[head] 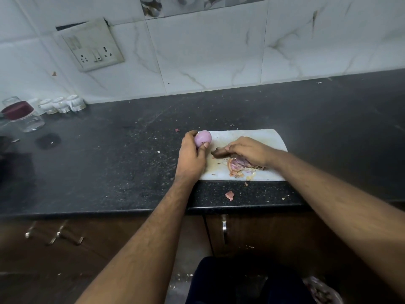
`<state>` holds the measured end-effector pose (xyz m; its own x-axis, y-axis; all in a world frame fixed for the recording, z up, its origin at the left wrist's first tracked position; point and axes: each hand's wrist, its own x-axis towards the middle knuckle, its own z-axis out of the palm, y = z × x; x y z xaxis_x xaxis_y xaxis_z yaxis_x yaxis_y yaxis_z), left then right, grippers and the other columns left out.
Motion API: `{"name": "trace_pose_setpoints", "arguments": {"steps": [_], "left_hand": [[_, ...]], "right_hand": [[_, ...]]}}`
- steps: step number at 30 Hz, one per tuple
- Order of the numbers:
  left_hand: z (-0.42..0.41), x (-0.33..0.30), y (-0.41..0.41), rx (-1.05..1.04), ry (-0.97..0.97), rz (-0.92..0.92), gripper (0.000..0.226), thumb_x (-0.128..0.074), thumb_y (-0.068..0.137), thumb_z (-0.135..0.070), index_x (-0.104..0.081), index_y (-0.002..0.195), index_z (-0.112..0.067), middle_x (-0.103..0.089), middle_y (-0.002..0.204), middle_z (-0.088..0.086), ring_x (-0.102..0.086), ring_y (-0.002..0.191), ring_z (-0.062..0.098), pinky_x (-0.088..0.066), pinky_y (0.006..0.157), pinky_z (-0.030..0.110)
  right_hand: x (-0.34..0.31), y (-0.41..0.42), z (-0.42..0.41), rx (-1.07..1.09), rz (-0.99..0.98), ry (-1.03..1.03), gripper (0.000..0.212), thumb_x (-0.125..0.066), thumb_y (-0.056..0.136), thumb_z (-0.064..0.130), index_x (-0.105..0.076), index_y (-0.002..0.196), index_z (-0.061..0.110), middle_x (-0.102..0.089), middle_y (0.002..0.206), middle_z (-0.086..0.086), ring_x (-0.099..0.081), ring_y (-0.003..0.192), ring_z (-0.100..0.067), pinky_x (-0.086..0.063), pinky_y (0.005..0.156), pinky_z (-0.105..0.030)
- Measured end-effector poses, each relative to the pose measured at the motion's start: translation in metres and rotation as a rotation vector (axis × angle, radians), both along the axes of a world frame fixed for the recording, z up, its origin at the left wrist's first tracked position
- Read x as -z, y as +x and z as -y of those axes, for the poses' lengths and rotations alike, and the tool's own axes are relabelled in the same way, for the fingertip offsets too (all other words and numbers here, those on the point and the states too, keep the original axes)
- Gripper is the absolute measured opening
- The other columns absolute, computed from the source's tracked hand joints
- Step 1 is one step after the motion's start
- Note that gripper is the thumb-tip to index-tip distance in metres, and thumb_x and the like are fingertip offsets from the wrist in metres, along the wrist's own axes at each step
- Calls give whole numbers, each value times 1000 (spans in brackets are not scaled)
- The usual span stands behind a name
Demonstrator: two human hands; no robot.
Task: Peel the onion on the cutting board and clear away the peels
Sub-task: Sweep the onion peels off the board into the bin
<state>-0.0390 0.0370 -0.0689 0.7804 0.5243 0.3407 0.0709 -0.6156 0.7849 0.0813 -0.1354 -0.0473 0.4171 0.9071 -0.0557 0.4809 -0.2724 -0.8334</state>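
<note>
My left hand grips a peeled pale purple onion at the left edge of the white cutting board. My right hand lies flat on the board, fingers stretched leftward, its palm side against a heap of purple and tan peels. The hand hides part of the heap. One loose peel scrap lies on the black counter in front of the board, with a smaller bit near the board's front edge.
The black counter runs left and right, its front edge just below the board. At the far left stand an upturned glass jar and small white cups. A tiled wall with a socket plate rises behind.
</note>
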Motion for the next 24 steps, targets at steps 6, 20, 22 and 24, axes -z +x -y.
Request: {"name": "trace_pose_setpoints", "arguments": {"steps": [6,20,22,24], "left_hand": [[3,-1,-1,32,23,-19,42,-60,103,-24,-47,140,-12,-59,134,4,-57,117,18,-47,104,34],[28,1,-19,-32,23,-7,46,-60,103,-23,-45,142,-7,-55,137,10,-55,121,22,-42,103,29],[30,1,-21,-37,13,-3,44,-60,103,-23,-46,141,-6,-56,136,11,-57,120,25,-44,101,31],[29,0,-22,-38,-4,-1,43,-59,103,-23,-46,140,-5,-57,135,13,-57,119,26,-42,97,29]], "right_hand": [[-8,-10,11,37,-201,169,43,-35,105,14,-75,113,-1,-76,116,-9,-69,116,-21,-44,113,-44],[9,-75,-3,976,52,227,64,-21,107,48,-73,111,13,-74,108,-8,-64,101,-29,-48,94,-37],[8,-86,-17,1019,51,251,66,-19,105,50,-73,106,12,-75,99,-12,-67,97,-35,-51,90,-39],[3,-93,-29,1055,64,263,65,-20,108,46,-73,106,10,-75,105,-14,-65,102,-36,-49,86,-39]]}}
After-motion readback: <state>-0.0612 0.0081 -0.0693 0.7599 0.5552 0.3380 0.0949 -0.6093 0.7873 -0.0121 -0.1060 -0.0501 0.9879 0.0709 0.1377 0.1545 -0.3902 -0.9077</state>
